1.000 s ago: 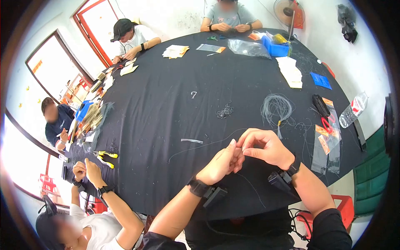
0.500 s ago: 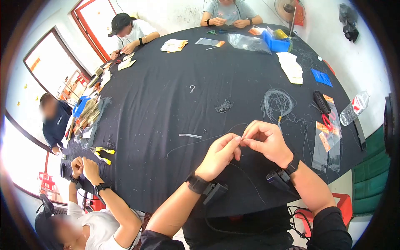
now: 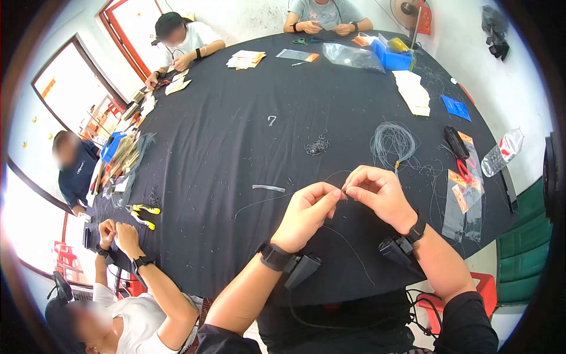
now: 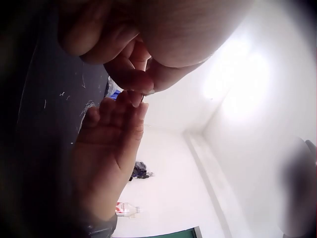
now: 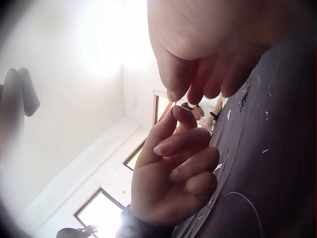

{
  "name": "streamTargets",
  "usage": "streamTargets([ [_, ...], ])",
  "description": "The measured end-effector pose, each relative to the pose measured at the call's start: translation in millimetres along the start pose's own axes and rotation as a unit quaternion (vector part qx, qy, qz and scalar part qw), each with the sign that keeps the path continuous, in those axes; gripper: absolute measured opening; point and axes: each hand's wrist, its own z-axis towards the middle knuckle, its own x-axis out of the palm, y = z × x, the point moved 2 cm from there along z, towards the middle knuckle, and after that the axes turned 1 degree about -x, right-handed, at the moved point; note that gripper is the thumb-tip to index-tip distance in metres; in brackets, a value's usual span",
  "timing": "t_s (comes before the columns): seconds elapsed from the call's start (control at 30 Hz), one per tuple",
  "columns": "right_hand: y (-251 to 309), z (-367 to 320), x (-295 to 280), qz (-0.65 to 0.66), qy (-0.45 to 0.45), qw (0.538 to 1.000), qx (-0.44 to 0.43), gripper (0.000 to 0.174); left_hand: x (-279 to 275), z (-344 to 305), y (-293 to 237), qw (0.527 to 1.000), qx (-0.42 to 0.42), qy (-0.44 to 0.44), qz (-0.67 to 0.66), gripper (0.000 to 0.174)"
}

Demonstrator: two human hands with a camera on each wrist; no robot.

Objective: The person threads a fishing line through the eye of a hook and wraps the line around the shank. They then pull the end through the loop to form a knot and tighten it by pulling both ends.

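Both hands meet above the near part of the black-covered table. In the head view the left hand pinches a thin clear line between thumb and forefinger; one end runs left over the cloth, another curves down to the right. Fingertips of the right hand touch close to the left ones, thumb and forefinger pinched. In the right wrist view a tiny thin piece shows between the left hand and the right hand; what it is cannot be told.
Beyond the hands lie a small dark heap, a clear strip and a coil of line. Red-handled scissors and a bottle are at right, yellow pliers at left. Several people sit around the table.
The left hand has turned a little, with its fingers drawn in beside the right fingertips. Both hands stay close together, and the right has shifted slightly.
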Motion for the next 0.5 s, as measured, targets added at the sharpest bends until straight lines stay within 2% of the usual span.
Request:
streamTargets([
  [0.23, 2.5, -0.1, 1.3, -0.022, -0.002, 1.000, 0.011, 0.007, 0.9, -0.9, -1.4, 1.000, 0.009, 0.000, -0.004, 0.019],
  [0.33, 2.8, 0.3, -0.3, 0.007, -0.024, 1.000, 0.008, 0.007, 2.1, -1.1, -2.5, 1.000, 0.025, -0.006, 0.012, 0.019],
  [0.5, 6.2, 1.5, -5.2, -0.007, -0.003, 1.000, -0.002, 0.007, 0.9, -0.4, -1.3, 0.999, 0.036, -0.016, 0.029, 0.019],
])
